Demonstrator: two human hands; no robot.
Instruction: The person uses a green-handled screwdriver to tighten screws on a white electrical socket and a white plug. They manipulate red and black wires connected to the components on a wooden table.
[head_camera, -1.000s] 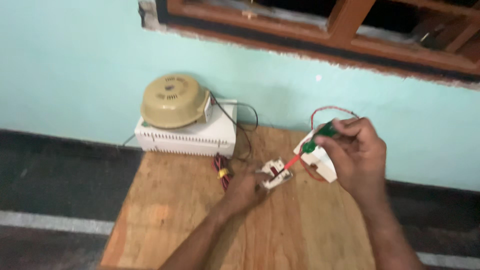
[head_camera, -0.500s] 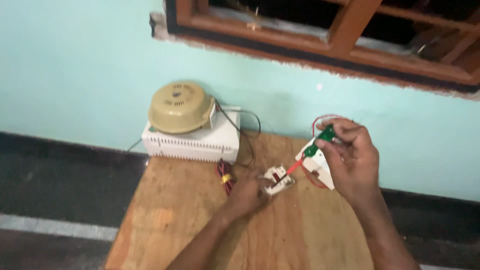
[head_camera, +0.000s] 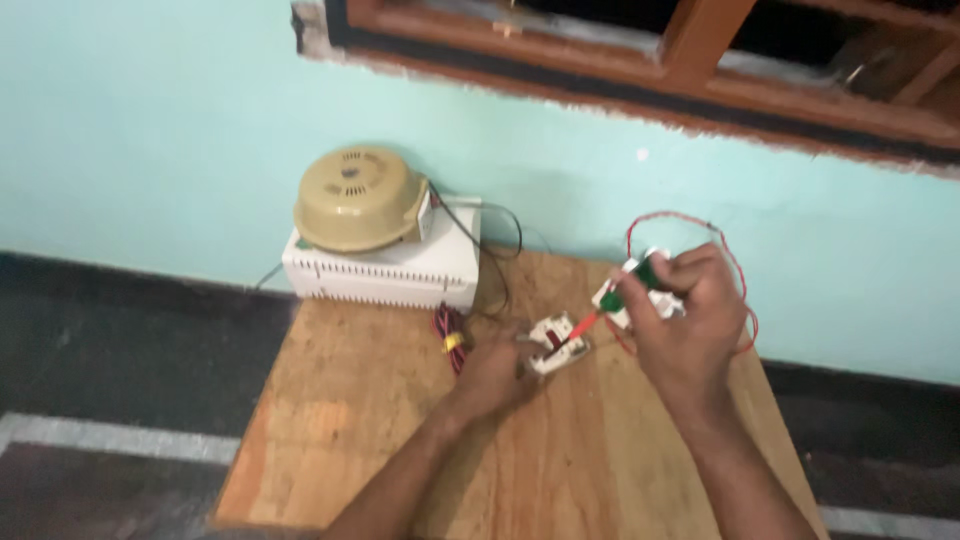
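Note:
My left hand (head_camera: 492, 375) rests on the plywood table (head_camera: 340, 430) and pinches a small white switch part (head_camera: 558, 342). Just to its right, my right hand (head_camera: 690, 320) grips a green-handled screwdriver (head_camera: 640, 278) whose red shaft slants down to the white part. Behind that hand lies another white electrical piece (head_camera: 612, 300), partly hidden, with a red wire loop (head_camera: 655, 222) arching over it.
At the table's back left a beige dome-shaped unit (head_camera: 355, 198) sits on a white box (head_camera: 385, 265) with black cables (head_camera: 500, 235) trailing right. A red and black wire bundle (head_camera: 450, 335) lies near my left hand. Behind is a turquoise wall under a wooden window frame (head_camera: 700, 60).
The view has shifted slightly, so the table sits a little further right and lower. Both hands keep their grips at the white part; the screwdriver stays on it.

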